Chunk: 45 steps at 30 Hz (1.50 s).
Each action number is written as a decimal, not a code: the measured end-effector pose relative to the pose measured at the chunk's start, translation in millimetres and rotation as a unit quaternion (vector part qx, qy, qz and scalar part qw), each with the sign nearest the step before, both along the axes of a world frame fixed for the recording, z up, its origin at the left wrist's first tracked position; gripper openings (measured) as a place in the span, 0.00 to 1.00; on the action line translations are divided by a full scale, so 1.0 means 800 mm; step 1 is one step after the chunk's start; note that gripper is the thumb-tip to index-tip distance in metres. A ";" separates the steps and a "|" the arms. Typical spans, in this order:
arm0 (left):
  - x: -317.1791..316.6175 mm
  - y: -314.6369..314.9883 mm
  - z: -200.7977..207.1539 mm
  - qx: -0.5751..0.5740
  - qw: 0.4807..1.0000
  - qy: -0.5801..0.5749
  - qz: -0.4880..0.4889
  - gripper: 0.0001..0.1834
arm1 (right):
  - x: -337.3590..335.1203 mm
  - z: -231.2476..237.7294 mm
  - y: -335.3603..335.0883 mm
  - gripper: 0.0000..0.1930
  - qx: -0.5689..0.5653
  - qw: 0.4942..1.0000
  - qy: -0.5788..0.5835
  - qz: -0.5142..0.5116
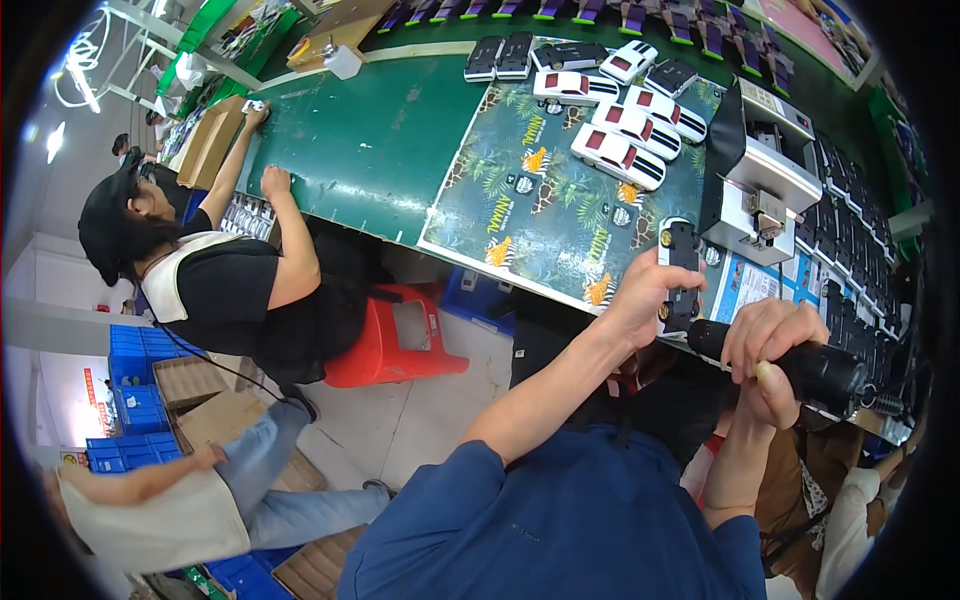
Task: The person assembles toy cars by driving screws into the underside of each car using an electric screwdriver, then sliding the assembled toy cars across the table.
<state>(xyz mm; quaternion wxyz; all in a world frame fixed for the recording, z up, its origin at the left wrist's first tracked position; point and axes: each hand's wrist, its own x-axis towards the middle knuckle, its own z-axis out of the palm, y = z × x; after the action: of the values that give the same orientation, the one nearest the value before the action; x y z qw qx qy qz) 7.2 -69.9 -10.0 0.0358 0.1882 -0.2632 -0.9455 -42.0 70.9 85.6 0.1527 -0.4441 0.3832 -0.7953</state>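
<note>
My left hand (pixel 638 300) grips a toy car (pixel 679 245) at the table's front edge, its black underside with wheels turned up. In my right hand (pixel 772 340) is a black electric screwdriver (pixel 828 372), fingers wrapped round its body. The screwdriver's front end points left and lies close to the car's near end; whether the tip touches cannot be seen. Several white toy cars (pixel 618 157) with black stripes and red windows stand beyond my left hand. Behind them lie a few cars with dark undersides up (pixel 570 55).
A white-and-black box-shaped machine (pixel 765 195) stands right of the car. Rows of black car bases (pixel 850 225) fill the right side. A printed mat (pixel 520 210) covers part of the green table (pixel 370 130). To the left, a co-worker (pixel 220 270) sits on a red stool (pixel 400 345).
</note>
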 end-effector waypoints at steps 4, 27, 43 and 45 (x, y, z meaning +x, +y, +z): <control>-0.003 -0.010 0.024 -0.211 0.976 0.034 -0.044 0.16 | 0.006 -0.003 0.008 0.10 -0.010 1.000 -0.015 -0.019; 0.039 -0.084 0.011 -0.844 0.496 0.147 0.138 0.15 | -0.009 -0.012 0.112 0.15 0.058 0.987 -0.050 -0.144; -0.208 0.239 0.014 -0.768 0.631 0.086 -0.064 0.39 | 0.002 -0.003 0.236 0.17 -0.001 0.967 -0.061 -0.247; -0.206 0.243 0.010 -0.712 0.694 0.073 -0.079 0.38 | -0.003 -0.002 0.237 0.17 0.001 0.972 -0.053 -0.230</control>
<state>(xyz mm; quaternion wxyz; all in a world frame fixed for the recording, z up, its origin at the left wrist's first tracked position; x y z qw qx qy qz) -157.5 124.3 -1.8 0.1034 0.0153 -0.8678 -0.4857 -44.3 260.3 83.9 -0.0138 -0.3011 0.4675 -0.8310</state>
